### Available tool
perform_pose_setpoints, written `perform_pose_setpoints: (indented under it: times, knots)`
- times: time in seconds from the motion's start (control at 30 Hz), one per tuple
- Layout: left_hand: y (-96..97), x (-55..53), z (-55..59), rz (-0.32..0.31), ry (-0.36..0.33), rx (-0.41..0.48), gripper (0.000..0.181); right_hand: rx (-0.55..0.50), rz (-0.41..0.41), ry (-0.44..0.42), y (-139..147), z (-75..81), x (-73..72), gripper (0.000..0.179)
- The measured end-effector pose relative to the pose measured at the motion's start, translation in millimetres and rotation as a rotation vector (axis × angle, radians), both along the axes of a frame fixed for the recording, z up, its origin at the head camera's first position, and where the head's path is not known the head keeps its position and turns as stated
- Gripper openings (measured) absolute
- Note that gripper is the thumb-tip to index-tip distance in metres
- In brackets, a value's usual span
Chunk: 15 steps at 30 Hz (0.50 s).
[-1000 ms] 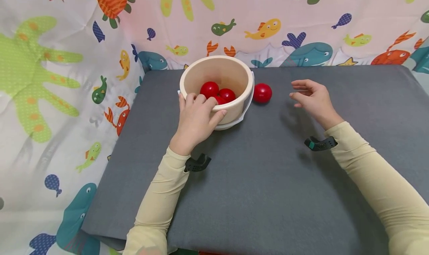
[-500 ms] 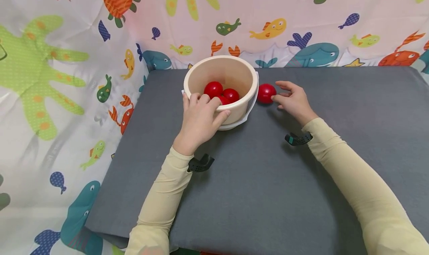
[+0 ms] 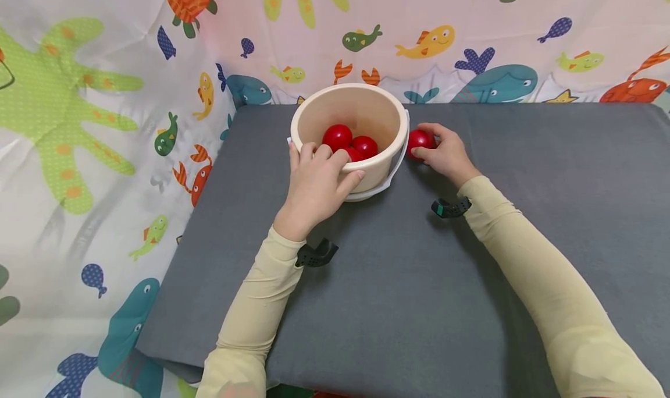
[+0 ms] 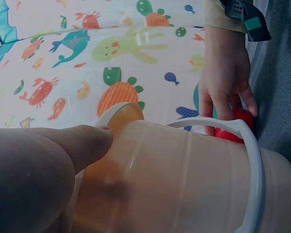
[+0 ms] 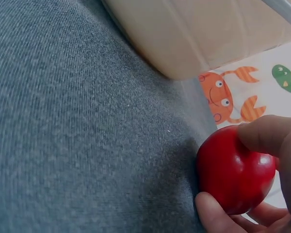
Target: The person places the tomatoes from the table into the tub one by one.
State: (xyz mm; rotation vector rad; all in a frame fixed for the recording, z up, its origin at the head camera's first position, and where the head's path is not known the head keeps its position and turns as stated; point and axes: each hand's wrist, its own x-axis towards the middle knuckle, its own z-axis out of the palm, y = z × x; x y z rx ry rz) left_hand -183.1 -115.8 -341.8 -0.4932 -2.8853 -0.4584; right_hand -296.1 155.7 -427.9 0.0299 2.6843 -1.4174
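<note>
My left hand (image 3: pixel 314 191) grips the near rim of a cream bucket (image 3: pixel 377 174), fingers hooked over the edge and thumb outside. Inside the bucket lie several glossy, round red apple-like fruits (image 3: pixel 337 138), partly hidden by the rim and my fingers. Just right of the bucket, my right hand (image 3: pixel 447 153) holds another red apple-like fruit (image 5: pixel 235 170) between thumb and fingers. That fruit is low at the grey table surface, close beside the bucket; no stem shows on it.
A white handle (image 4: pixel 254 165) hangs down the bucket's right side, between it and the right hand. The grey cloth-covered table (image 3: pixel 403 305) extends toward the front and right. Behind and left hangs a curtain (image 3: pixel 314 54) printed with sea animals.
My right hand has moved left to the red apple-like fruit outside the bucket and taken hold of it. The left hand keeps its grip on the rim. The head view has shifted slightly.
</note>
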Motion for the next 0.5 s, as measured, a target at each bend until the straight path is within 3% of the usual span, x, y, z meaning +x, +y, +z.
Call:
perform_pose_setpoints:
  times: [0.5]
  knots:
    - [0.4, 0.3, -0.7, -0.002, 0.012, 0.007, 0.03, -0.023, -0.003, 0.011, -0.8, -4.2, 0.4, 0.059]
